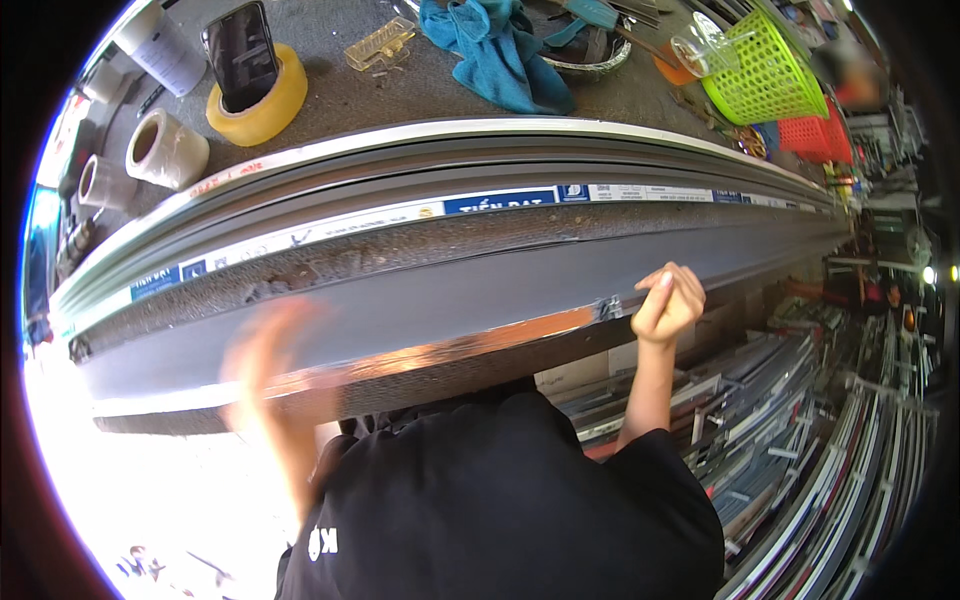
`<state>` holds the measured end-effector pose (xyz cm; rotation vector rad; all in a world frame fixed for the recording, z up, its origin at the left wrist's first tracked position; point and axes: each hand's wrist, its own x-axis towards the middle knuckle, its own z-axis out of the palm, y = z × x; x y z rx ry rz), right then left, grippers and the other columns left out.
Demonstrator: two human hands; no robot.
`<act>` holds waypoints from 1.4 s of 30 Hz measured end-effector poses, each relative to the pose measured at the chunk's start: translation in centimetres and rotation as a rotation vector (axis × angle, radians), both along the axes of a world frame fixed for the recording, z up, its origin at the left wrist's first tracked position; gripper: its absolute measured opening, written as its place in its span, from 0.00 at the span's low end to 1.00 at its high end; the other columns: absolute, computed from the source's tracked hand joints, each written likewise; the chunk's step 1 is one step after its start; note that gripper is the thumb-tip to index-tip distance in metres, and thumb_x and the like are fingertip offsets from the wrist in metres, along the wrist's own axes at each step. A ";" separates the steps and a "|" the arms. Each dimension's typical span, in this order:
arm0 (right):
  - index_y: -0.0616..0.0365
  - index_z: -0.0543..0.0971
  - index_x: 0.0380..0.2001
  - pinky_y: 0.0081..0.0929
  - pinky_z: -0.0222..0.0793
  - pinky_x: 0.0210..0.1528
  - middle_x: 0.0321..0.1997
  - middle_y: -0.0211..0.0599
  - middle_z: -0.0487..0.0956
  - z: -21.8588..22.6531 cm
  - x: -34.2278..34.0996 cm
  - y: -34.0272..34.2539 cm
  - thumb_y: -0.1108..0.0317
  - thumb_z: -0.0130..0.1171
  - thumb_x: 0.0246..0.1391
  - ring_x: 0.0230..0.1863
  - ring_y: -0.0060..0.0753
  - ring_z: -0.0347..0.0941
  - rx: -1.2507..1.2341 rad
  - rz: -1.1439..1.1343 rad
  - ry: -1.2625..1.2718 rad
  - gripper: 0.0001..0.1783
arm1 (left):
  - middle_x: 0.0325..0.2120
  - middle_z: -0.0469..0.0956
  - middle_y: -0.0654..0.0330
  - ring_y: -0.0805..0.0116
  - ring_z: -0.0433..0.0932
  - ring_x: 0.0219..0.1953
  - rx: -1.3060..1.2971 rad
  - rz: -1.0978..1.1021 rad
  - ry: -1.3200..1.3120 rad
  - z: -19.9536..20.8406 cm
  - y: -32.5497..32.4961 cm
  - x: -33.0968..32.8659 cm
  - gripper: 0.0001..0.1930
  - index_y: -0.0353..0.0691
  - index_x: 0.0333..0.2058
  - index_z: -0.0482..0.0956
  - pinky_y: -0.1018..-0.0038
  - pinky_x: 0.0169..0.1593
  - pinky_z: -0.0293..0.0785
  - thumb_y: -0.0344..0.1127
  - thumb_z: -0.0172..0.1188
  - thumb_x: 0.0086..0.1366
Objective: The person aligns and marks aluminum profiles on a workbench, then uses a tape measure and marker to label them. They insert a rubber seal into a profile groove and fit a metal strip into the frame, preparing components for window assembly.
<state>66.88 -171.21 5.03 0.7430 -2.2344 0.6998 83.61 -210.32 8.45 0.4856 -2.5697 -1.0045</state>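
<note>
A long dark grey metal profile (470, 290) lies across the bench in front of me. Its near edge carries a shiny strip (470, 346) that gleams orange, with a crumpled end (607, 308) towards the right. My right hand (670, 302) is closed just right of that end, over the near edge; whatever its curled fingers may hold is hidden. On the left, motion smears my left hand (275, 350) above the near part of the profile, so its fingers cannot be read. Beyond lies another long profile (520, 160) bearing a blue and white printed strip.
A phone (240, 50) leans in a yellow tape roll (262, 105), beside rolls of clear film (167, 150). A blue cloth (500, 60) and a green basket (765, 75) are farther back. Many long profiles (800, 450) are stacked at the lower right.
</note>
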 end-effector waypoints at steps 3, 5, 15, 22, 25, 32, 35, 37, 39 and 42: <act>0.59 0.70 0.10 0.29 0.55 0.20 0.11 0.35 0.71 0.0 -0.1 0.3 0.75 0.46 0.55 0.12 0.35 0.67 -0.037 0.025 0.028 0.18 | 0.37 0.80 0.60 0.59 0.79 0.42 -0.294 -0.404 0.015 -2.0 13.1 -5.1 0.20 0.45 0.38 0.85 0.69 0.45 0.75 0.56 0.67 0.59; 0.58 0.70 0.10 0.28 0.54 0.19 0.11 0.32 0.71 0.0 -0.4 0.6 0.74 0.47 0.54 0.12 0.33 0.66 -0.042 0.048 0.041 0.18 | 0.22 0.69 0.66 0.65 0.69 0.24 -0.513 -0.274 0.113 -3.9 14.7 -7.2 0.24 0.48 0.24 0.80 0.68 0.29 0.67 0.64 0.62 0.61; 0.59 0.70 0.11 0.29 0.50 0.19 0.11 0.34 0.70 0.2 -2.4 4.8 0.75 0.45 0.54 0.11 0.34 0.63 0.001 0.071 0.064 0.18 | 0.14 0.62 0.67 0.70 0.63 0.16 -0.577 -0.177 0.375 -7.7 14.7 -6.8 0.22 0.49 0.15 0.74 0.73 0.21 0.59 0.48 0.49 0.69; 0.59 0.69 0.08 0.28 0.50 0.19 0.09 0.32 0.70 0.3 -3.2 6.4 0.76 0.45 0.54 0.11 0.32 0.63 -0.026 0.021 0.034 0.20 | 0.32 0.80 0.68 0.66 0.78 0.34 -0.338 -0.199 0.123 -2.5 18.6 -7.6 0.18 0.51 0.38 0.87 0.67 0.42 0.71 0.50 0.75 0.50; 0.59 0.68 0.08 0.27 0.49 0.20 0.09 0.32 0.70 0.4 -2.9 6.0 0.76 0.45 0.53 0.10 0.31 0.63 -0.076 -0.004 0.035 0.20 | 0.35 0.83 0.66 0.65 0.81 0.42 -0.207 -0.386 0.176 -2.2 23.3 -9.1 0.20 0.45 0.39 0.86 0.67 0.46 0.73 0.50 0.75 0.52; 0.59 0.68 0.08 0.27 0.49 0.20 0.09 0.32 0.70 0.5 -2.7 6.1 0.76 0.45 0.52 0.10 0.30 0.62 -0.060 0.004 0.045 0.19 | 0.32 0.85 0.64 0.65 0.82 0.32 0.036 -0.446 0.114 -1.9 23.6 -10.2 0.16 0.41 0.37 0.88 0.70 0.40 0.76 0.42 0.76 0.51; 0.59 0.69 0.08 0.27 0.50 0.20 0.09 0.32 0.70 0.3 -2.7 6.1 0.77 0.45 0.51 0.10 0.31 0.63 -0.063 0.001 0.038 0.18 | 0.33 0.85 0.63 0.64 0.82 0.33 0.060 -0.415 0.108 -1.5 23.6 -10.2 0.19 0.41 0.38 0.88 0.69 0.40 0.76 0.43 0.76 0.49; 0.59 0.69 0.07 0.27 0.50 0.20 0.09 0.32 0.70 0.4 -2.8 6.1 0.77 0.45 0.50 0.10 0.31 0.63 -0.062 -0.006 0.040 0.18 | 0.35 0.85 0.62 0.63 0.83 0.35 0.023 -0.390 0.146 -1.7 23.9 -10.1 0.22 0.42 0.41 0.87 0.68 0.42 0.76 0.46 0.77 0.48; 0.59 0.69 0.08 0.27 0.50 0.20 0.09 0.32 0.70 0.5 -2.8 6.0 0.77 0.46 0.50 0.10 0.31 0.63 -0.067 -0.002 0.034 0.18 | 0.38 0.85 0.62 0.62 0.83 0.37 -0.005 -0.414 0.149 -2.0 22.8 -9.6 0.27 0.42 0.45 0.86 0.67 0.45 0.75 0.48 0.77 0.47; 0.59 0.69 0.08 0.27 0.50 0.20 0.09 0.32 0.70 0.6 -2.7 5.9 0.77 0.46 0.50 0.10 0.31 0.63 -0.083 -0.003 0.016 0.18 | 0.43 0.84 0.61 0.59 0.82 0.46 -0.231 -0.334 0.001 -3.1 16.5 -6.6 0.35 0.43 0.49 0.84 0.61 0.52 0.73 0.64 0.70 0.49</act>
